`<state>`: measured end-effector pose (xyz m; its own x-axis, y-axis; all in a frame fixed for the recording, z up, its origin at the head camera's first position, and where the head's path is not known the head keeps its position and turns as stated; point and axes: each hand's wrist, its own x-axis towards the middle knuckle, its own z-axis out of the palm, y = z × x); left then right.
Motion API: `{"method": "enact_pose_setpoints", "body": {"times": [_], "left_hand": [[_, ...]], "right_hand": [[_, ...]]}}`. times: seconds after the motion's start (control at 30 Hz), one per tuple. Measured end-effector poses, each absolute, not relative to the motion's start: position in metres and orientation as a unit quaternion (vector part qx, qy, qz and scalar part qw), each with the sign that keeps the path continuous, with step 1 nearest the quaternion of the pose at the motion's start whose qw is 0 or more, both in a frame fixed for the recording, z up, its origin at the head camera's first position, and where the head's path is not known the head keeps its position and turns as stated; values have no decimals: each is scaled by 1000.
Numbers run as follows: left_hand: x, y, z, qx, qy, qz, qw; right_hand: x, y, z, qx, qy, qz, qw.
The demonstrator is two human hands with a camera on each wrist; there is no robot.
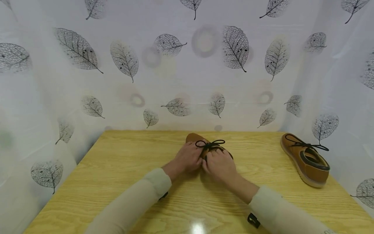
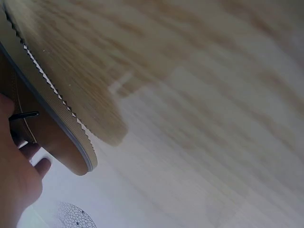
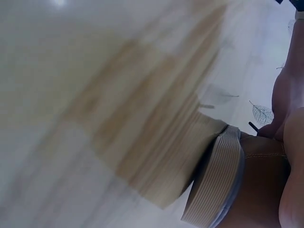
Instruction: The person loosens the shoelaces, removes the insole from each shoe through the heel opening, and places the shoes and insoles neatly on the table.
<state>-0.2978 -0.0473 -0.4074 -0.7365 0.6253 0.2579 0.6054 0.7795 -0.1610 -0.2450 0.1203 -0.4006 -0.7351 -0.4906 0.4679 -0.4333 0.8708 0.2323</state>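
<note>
A brown leather shoe (image 1: 193, 137) with black laces (image 1: 208, 145) tied in a bow sits at the table's far middle, toe toward the back left. My left hand (image 1: 189, 157) grips its near side by the toe and laces. With bent fingers over the shoe's opening, my right hand (image 1: 221, 165) holds the near side farther back. In the left wrist view, fingers show beside the brown upper (image 2: 59, 147), above a ridged pale sole (image 2: 71, 124). The right wrist view shows the heel end of the sole (image 3: 216, 178). Whether the sole touches the table is unclear.
The matching brown shoe (image 1: 305, 162), its laces also in a bow, stands at the table's right edge. The wooden table (image 1: 131, 152) is backed and flanked by a white leaf-print curtain (image 1: 181, 78). Black straps (image 1: 253, 220) show under the sleeves.
</note>
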Motion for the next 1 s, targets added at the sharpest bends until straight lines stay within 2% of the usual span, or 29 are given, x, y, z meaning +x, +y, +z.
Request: {"method": "enact_pose_setpoints", "body": {"times": [0.33,0.5,0.63,0.83,0.9,1.0], "left_hand": [[-299,-45,-406,-333,-933,21,130],[-296,-45,-412,-331,-934,26,135],[-291,-46,-418,-329,-935,15,132],[-288,-51,-422,-332,-932,12,143],[-289,-55,-422,-338,-930,2,145],[-290,-60,-423,-352,-923,-15,156]], "right_hand": [[-241,120,-397,271,-921,3,279],[-244,132,-393,293,-901,117,298],[-252,147,-392,261,-884,221,318],[-260,166,-399,156,-898,332,243],[-259,169,-401,152,-895,352,229],[-257,169,-402,173,-884,363,239]]}}
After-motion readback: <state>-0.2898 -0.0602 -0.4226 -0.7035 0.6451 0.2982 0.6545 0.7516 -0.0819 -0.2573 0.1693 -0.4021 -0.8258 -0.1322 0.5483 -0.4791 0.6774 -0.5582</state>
